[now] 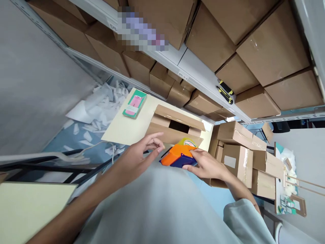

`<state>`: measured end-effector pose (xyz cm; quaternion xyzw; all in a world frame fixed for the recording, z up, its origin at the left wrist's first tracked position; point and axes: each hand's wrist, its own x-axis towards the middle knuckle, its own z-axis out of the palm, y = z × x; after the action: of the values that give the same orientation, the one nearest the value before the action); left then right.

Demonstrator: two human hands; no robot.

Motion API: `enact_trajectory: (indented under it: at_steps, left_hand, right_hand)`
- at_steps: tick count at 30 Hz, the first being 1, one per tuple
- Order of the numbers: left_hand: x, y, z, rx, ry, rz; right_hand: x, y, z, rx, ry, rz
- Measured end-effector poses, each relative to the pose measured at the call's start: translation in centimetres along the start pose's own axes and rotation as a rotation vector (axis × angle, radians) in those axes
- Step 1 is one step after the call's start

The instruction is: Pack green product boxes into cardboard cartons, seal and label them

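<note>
At a pale yellow surface (118,130), the right hand (207,164) grips an orange-and-blue tape dispenser (177,155); the left hand (142,154), loosely spread, hovers near it. Beyond, the surface bears an open cardboard box (165,133), then a green-and-pink package (134,104); behind, a shelf (199,71) holds stacked cartons (210,32).

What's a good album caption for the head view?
Right hand holds an orange tape dispenser near an open cardboard box, left hand alongside.
</note>
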<state>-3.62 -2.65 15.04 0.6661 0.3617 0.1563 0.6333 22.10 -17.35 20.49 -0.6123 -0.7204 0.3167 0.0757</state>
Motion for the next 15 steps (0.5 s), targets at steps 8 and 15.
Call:
enact_trajectory:
  at_steps: [8,15]
  left_hand:
    - [0.5,-1.2,-0.3,-0.135,0.029,0.002]
    - [0.8,-2.1,-3.0,-0.164,0.013,-0.026]
  right_hand:
    - [2.3,-1.3,0.3,0.058,0.006,0.109]
    - [2.9,-2.7,-1.2,0.201,-0.141,0.281]
